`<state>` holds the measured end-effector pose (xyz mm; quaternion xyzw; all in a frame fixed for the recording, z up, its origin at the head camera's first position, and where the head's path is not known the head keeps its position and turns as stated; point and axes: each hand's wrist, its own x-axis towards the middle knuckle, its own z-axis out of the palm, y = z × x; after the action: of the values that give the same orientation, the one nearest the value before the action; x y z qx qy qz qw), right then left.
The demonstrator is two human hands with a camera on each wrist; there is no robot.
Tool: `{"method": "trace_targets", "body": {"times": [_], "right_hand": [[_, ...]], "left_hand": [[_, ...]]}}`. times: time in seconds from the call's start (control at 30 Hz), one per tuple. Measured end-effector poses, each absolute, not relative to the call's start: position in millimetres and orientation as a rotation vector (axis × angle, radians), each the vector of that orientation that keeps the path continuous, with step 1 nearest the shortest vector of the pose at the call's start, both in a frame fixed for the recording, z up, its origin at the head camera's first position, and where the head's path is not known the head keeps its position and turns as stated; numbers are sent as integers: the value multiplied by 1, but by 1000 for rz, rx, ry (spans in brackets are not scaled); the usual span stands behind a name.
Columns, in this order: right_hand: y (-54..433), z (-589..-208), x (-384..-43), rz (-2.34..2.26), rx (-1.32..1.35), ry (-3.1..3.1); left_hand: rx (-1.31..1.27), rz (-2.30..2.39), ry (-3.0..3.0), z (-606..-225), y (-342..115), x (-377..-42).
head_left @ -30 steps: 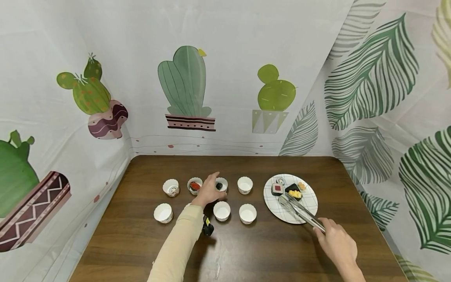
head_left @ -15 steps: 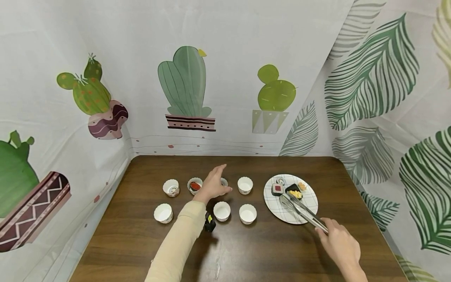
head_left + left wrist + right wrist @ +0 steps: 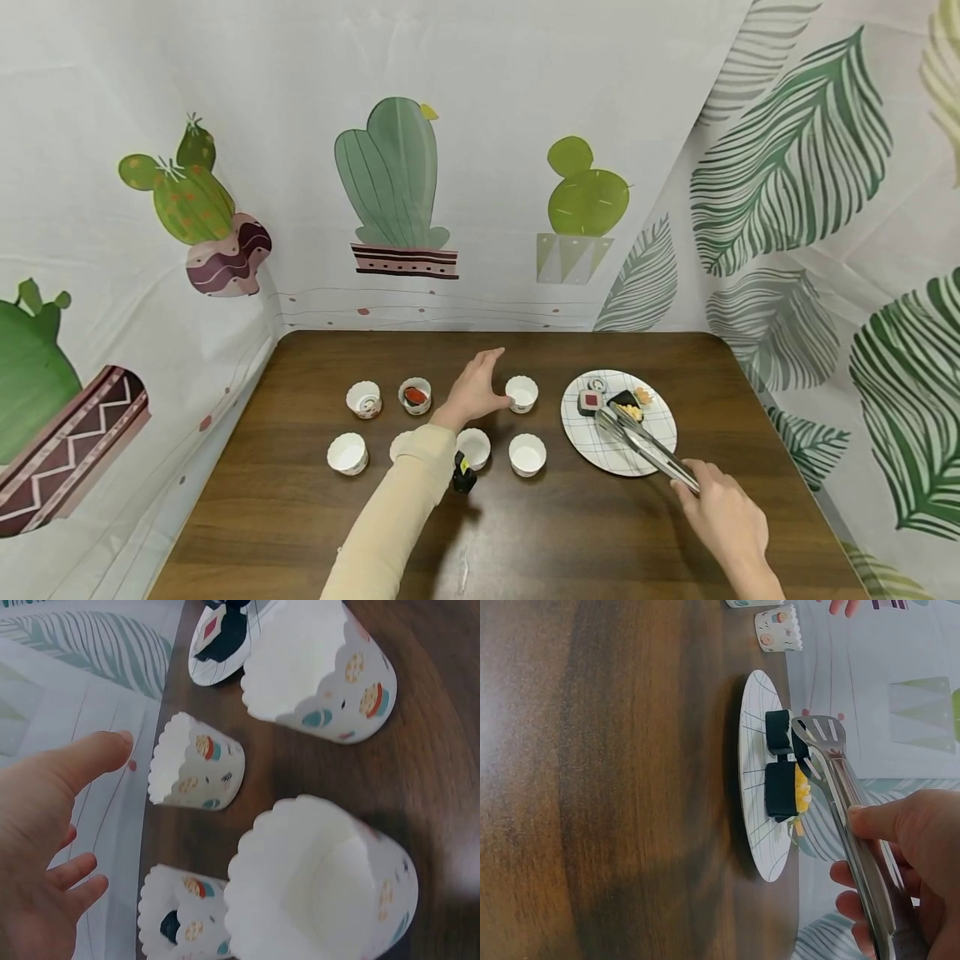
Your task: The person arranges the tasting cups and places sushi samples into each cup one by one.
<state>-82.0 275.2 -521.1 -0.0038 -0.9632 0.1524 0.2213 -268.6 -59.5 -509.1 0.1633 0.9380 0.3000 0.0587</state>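
My left hand [image 3: 476,390] reaches over the back row of paper cups, thumb and fingers spread, holding nothing. Just right of it stands a back-row cup [image 3: 521,394] with nothing visible inside. In the left wrist view, a cup [image 3: 191,915] with a dark piece [image 3: 171,926] sits below the fingers; the hand covers it in the head view. My right hand [image 3: 723,512] grips metal tongs [image 3: 855,825]. Their tips hang over sushi pieces on a white plate [image 3: 600,454]: a square roll [image 3: 590,402] and a corn-topped piece [image 3: 628,408]. Whether they touch cannot be told.
Other cups stand in two rows, one holding a red-topped piece [image 3: 415,397] and one a small round roll [image 3: 366,402]. A small roll [image 3: 596,385] and an orange piece [image 3: 642,396] lie on the plate. Printed cloth [image 3: 495,308] hangs behind the table.
My left hand has moved right, from the cup with the dark piece toward the rightmost back-row cup. The right hand and tongs have shifted only slightly.
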Motion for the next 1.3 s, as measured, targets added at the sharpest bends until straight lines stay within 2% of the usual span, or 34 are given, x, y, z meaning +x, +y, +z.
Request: {"method": "trace_targets", "body": {"times": [0.57, 1.3], "right_hand": [[269, -517, -84, 471, -39, -2689], [252, -517, -92, 475, -27, -2661]], "left_hand": [[456, 884, 2824, -532, -33, -266], [358, 884, 2872, -547, -21, -261]]}}
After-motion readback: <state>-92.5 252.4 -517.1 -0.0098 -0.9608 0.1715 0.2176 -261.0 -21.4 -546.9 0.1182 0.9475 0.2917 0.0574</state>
